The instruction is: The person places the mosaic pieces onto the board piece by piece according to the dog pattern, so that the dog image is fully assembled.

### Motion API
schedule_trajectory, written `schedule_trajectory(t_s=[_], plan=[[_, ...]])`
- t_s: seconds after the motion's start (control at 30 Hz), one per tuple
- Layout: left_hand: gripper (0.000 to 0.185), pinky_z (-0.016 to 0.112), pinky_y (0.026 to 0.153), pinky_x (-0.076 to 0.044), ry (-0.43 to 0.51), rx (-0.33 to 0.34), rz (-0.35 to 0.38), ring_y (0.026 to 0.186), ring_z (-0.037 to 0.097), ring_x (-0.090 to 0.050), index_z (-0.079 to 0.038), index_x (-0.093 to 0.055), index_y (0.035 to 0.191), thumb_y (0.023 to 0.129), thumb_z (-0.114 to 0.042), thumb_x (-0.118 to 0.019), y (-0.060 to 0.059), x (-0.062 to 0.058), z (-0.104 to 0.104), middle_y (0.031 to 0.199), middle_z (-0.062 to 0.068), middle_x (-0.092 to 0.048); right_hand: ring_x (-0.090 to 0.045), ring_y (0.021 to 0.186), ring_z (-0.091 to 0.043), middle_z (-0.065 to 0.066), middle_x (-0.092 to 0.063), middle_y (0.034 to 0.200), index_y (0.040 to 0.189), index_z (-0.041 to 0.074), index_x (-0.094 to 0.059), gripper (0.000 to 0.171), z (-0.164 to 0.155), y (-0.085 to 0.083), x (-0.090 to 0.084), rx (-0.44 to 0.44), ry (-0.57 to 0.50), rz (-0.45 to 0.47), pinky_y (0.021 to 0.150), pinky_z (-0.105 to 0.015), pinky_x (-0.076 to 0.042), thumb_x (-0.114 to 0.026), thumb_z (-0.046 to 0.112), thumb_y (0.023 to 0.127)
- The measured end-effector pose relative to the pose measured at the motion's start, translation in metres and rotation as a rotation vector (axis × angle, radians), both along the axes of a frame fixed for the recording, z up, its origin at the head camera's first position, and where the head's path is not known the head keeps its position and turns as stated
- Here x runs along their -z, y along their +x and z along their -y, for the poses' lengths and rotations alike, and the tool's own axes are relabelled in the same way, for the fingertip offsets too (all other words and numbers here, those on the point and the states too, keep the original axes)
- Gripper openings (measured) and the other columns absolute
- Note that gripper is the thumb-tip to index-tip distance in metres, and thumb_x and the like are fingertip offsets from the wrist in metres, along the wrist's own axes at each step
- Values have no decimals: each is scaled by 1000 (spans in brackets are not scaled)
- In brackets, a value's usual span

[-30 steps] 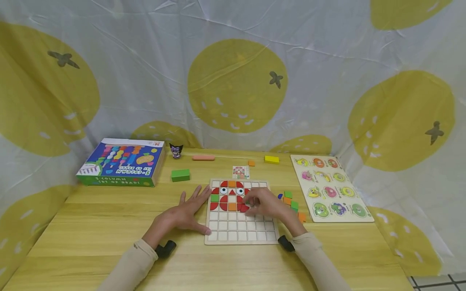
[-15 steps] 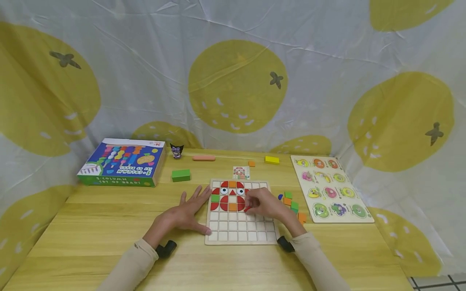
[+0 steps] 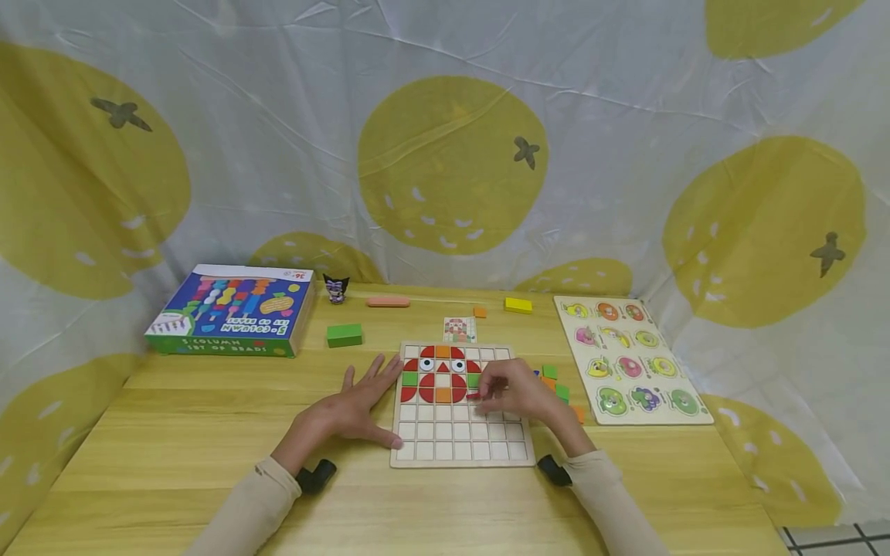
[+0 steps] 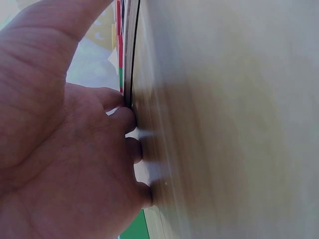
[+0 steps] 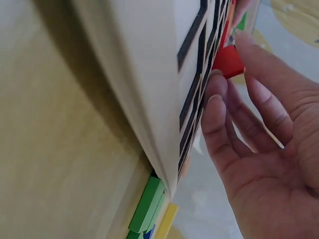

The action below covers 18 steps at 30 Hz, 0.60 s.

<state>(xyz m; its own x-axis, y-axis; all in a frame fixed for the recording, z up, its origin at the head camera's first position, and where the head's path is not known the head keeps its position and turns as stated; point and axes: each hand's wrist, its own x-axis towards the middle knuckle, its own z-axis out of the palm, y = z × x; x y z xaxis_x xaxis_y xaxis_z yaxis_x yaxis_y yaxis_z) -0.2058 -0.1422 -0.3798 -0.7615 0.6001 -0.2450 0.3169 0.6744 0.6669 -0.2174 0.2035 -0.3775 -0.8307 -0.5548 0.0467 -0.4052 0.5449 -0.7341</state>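
Observation:
A wooden grid board [image 3: 462, 432] lies on the table. Red, orange and green tiles and two eye tiles fill part of its upper half. My left hand [image 3: 356, 408] rests spread at the board's left edge, thumb near its lower left corner; its fingertips touch the table in the left wrist view. Over the right part of the grid, my right hand [image 3: 513, 390] pinches a small red tile [image 5: 230, 62] between thumb and fingers. That tile is tilted against the board, beside the lower red tiles. The hand hides some cells on the right.
Loose green and orange tiles [image 3: 549, 372] lie right of the board. Beyond them is a fruit puzzle board [image 3: 615, 359]. A pattern card [image 3: 460, 329] sits behind the grid. At left stand a bead-set box [image 3: 232, 309], a green block [image 3: 344, 335] and a small figurine [image 3: 337, 289].
My right hand has shifted slightly right, and the red tile has moved from nearly flat to tilted in its fingers. A green tile at the board's right now shows. The left hand stays put.

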Motion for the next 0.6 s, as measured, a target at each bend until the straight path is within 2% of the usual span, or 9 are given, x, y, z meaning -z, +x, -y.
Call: schedule_trajectory(t_s=[0.13, 0.33, 0.43, 0.6], plan=[[131, 72, 126, 14, -4, -4, 9, 167, 40, 10, -8, -11, 174, 81, -49, -95, 0, -1, 0, 182, 12, -2, -61, 75, -10, 6, -69, 83, 87, 12, -75, 20, 0, -1, 2, 10, 4, -22, 68, -23, -55, -94, 9, 84], [132, 72, 126, 14, -3, -4, 12, 167, 40, 10, -9, -10, 174, 81, -49, -95, 0, -1, 0, 182, 12, -2, -58, 71, -10, 1, -69, 84, 95, 9, -77, 25, 2, -1, 1, -6, 35, -13, 63, -22, -51, -97, 7, 80], [132, 72, 126, 14, -1, -4, 9, 167, 40, 10, -9, -10, 174, 81, -49, -95, 0, -1, 0, 182, 12, -2, -55, 71, -10, 0, -67, 83, 97, 9, -80, 22, 3, -1, 0, -15, 63, -11, 63, -21, -48, -95, 7, 82], [132, 72, 126, 15, 5, 0, 13, 167, 40, 10, -9, -10, 174, 81, -49, -95, 0, -1, 0, 182, 12, -1, -52, 70, -9, 3, -63, 80, 92, 11, -81, 15, 3, 0, 0, -6, 111, -39, 62, -21, -44, -94, 10, 84]])
